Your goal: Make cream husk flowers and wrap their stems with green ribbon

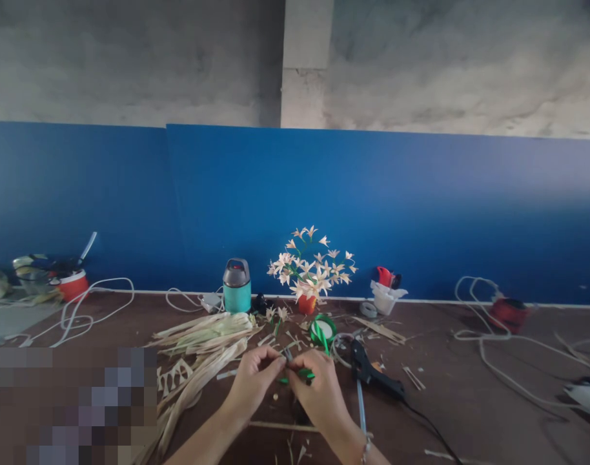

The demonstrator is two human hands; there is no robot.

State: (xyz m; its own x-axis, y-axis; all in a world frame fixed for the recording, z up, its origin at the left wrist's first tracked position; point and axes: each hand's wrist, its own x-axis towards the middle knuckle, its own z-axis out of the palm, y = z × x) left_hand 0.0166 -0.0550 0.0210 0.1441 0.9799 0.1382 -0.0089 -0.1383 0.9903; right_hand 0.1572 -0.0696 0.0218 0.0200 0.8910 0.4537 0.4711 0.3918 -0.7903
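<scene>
My left hand point(256, 376) and my right hand point(320, 386) meet fingertip to fingertip above the middle of the table. Both are closed in a pinch, on something small and dark that I cannot make out. Green ribbon point(305, 374) shows by the fingers of my right hand, partly hidden. Just beyond lies a green ribbon roll point(323, 330) with a loose end hanging toward me. To the right of my right hand rests a black glue gun point(372, 374) with a clear glue stick point(361, 403). Pale dried husks point(205, 336) spread left of my left hand.
A red pot point(306, 304) holds pale husk flowers point(314, 268) at the back. Beside it stand a turquoise container point(237, 297) and a white tub point(385, 300). Cables point(488, 342) loop at both sides. A blue panel point(372, 200) closes off the far edge.
</scene>
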